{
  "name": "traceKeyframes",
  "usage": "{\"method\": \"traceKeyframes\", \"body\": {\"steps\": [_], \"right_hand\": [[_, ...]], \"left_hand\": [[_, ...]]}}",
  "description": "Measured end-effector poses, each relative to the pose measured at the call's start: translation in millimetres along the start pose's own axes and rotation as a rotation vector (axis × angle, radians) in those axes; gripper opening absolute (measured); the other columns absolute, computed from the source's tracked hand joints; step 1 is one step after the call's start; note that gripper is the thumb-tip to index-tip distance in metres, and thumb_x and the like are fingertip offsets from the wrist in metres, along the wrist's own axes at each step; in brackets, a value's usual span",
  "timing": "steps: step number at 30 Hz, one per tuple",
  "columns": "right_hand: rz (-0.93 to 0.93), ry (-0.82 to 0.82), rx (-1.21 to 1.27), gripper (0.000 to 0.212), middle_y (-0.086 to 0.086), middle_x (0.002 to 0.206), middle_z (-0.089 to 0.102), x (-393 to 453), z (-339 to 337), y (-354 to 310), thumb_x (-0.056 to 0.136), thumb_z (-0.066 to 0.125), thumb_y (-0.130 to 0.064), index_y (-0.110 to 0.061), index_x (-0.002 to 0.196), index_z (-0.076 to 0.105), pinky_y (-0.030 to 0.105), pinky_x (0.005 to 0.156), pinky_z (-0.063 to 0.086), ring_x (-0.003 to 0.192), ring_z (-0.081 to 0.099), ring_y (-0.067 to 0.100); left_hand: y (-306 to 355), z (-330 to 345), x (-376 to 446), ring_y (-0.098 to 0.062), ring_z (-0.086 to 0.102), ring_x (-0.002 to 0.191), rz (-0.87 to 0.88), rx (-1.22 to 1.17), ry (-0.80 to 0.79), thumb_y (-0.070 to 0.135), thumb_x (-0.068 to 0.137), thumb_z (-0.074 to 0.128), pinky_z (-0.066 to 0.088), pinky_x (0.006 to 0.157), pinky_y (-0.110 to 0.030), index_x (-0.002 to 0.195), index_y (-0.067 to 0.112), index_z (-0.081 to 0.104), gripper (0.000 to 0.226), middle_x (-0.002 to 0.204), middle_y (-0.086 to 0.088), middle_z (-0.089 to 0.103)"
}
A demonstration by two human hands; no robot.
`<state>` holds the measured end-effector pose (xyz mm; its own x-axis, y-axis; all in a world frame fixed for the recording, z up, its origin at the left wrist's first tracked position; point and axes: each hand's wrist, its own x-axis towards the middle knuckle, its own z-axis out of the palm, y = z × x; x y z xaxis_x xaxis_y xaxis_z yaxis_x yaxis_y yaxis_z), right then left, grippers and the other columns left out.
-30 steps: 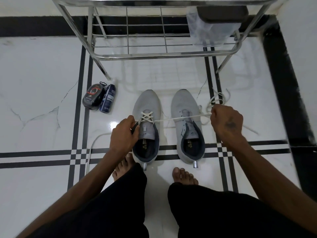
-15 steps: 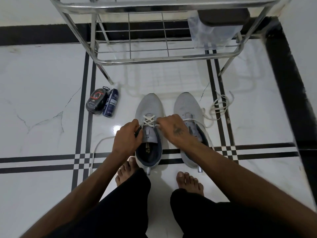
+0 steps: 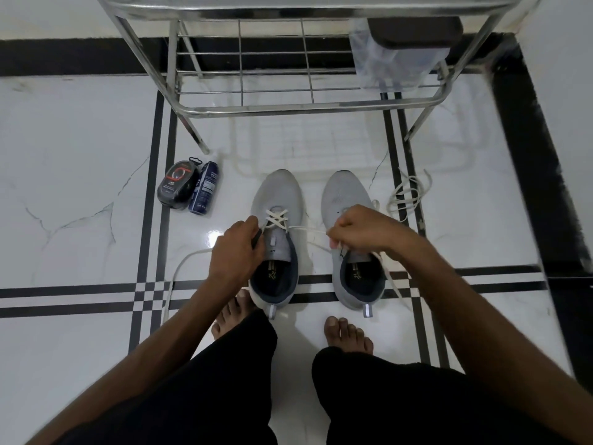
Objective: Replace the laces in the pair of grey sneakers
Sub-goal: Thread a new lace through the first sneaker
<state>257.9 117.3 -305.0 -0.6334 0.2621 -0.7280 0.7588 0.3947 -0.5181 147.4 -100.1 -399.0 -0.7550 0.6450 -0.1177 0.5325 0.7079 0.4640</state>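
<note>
White lace [image 3: 305, 229] pinched taut by right hand [image 3: 359, 231], left hand [image 3: 236, 252] gripping left sneaker [image 3: 277, 200]

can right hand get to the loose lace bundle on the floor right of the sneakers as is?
Probably not yet: the right hand pinches the white lace threaded in the left sneaker. The loose lace bundle lies uncovered nearby, path clear once it lets go.

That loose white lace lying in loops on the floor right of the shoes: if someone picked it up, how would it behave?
The spare lace would probably hang limp: it lies in slack, irregular loops on the floor. It looks thin, so likely very light. Its overlapping loops may snag or tangle when lifted by one end.
</note>
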Motion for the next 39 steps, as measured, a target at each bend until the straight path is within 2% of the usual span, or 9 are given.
{"method": "traceKeyframes", "body": {"steps": [4,8,11,15,18,23,26,31,39], "right_hand": [[-0.144,-0.165,0.759,0.021,0.0,0.068,0.061,-18,12,-40,0.105,0.047,-0.017,-0.006,0.104,0.066,0.024,0.056,0.052,0.055,0.054,0.011],[-0.112,-0.12,1.175,0.022,0.008,0.075,0.066,-8,29,-71,0.105,0.042,-0.006,0.0,0.119,0.059,0.028,0.063,0.06,0.062,0.064,0.015],[-0.068,-0.063,1.334,0.024,0.011,0.078,0.067,2,23,-75,0.105,0.04,-0.002,0.004,0.121,0.057,0.025,0.057,0.059,0.061,0.067,0.015],[-0.002,0.094,1.416,0.026,0.014,0.084,0.068,16,2,-58,0.103,0.045,-0.001,0.01,0.123,0.057,0.025,0.06,0.059,0.065,0.067,0.016],[0.043,0.225,1.195,0.024,0.019,0.093,0.07,24,-5,-38,0.101,0.051,-0.002,0.011,0.12,0.058,0.027,0.063,0.06,0.074,0.07,0.022],[-0.164,0.569,-0.238,0.069,0.013,0.16,0.025,22,17,-23,0.096,0.057,-0.024,-0.009,0.154,0.024,0.036,0.115,0.032,0.145,0.031,0.027],[-0.543,0.288,-0.158,0.074,0.0,0.153,0.043,18,47,-39,0.095,0.061,-0.028,-0.029,0.157,0.021,0.03,0.11,0.035,0.139,0.039,0.017],[-0.386,0.36,-0.123,0.015,-0.003,0.086,0.074,41,41,-22,0.098,0.06,-0.017,-0.021,0.103,0.073,0.039,0.079,0.055,0.082,0.067,0.016],[-0.531,0.119,-0.158,0.037,-0.002,0.113,0.071,54,73,-22,0.09,0.071,-0.025,-0.025,0.126,0.063,0.035,0.092,0.051,0.104,0.064,0.014]], "left_hand": [[12,-12,-1,-0.016,0.061,0.082,-0.013,-0.179,0.001,0.03,0.094,0.061,0.046,0.068,-0.031,0.105,0.02,0.056,0.016,0.102,0.003,0.061],[49,-40,-6,-0.002,0.062,0.085,-0.152,-0.831,-0.243,0.037,0.104,0.041,0.047,0.072,-0.009,0.089,0.042,0.068,0.031,0.088,0.021,0.069],[51,-57,-16,-0.02,0.069,0.09,-0.209,-1.137,-0.541,0.039,0.105,0.038,0.054,0.083,-0.021,0.094,0.023,0.074,0.041,0.088,-0.001,0.071],[23,-81,-24,-0.012,0.056,0.067,-0.125,-1.03,-0.489,0.035,0.102,0.049,0.055,0.073,-0.025,0.088,0.017,0.071,0.031,0.068,-0.001,0.053],[-4,-98,-21,-0.009,0.052,0.064,-0.16,-0.832,-0.313,0.026,0.103,0.05,0.055,0.068,-0.027,0.084,0.027,0.072,0.029,0.065,0.006,0.052],[2,-93,-1,-0.003,0.051,0.06,-0.067,-0.604,-0.211,0.029,0.098,0.058,0.042,0.06,-0.023,0.083,0.025,0.073,0.021,0.07,0.008,0.065],[23,-77,14,0.001,0.05,0.055,0.028,-0.507,-0.279,0.03,0.095,0.064,0.037,0.058,-0.019,0.077,0.02,0.074,0.023,0.065,0.012,0.065],[-3,-63,21,0.0,0.054,0.051,-0.124,-0.61,-0.255,0.026,0.093,0.068,0.043,0.05,-0.014,0.083,0.018,0.077,0.016,0.063,0.01,0.068],[-7,-19,13,-0.004,0.063,0.066,-0.053,-0.434,-0.16,0.033,0.092,0.068,0.043,0.059,-0.013,0.077,0.038,0.073,0.016,0.07,0.014,0.07]]}}
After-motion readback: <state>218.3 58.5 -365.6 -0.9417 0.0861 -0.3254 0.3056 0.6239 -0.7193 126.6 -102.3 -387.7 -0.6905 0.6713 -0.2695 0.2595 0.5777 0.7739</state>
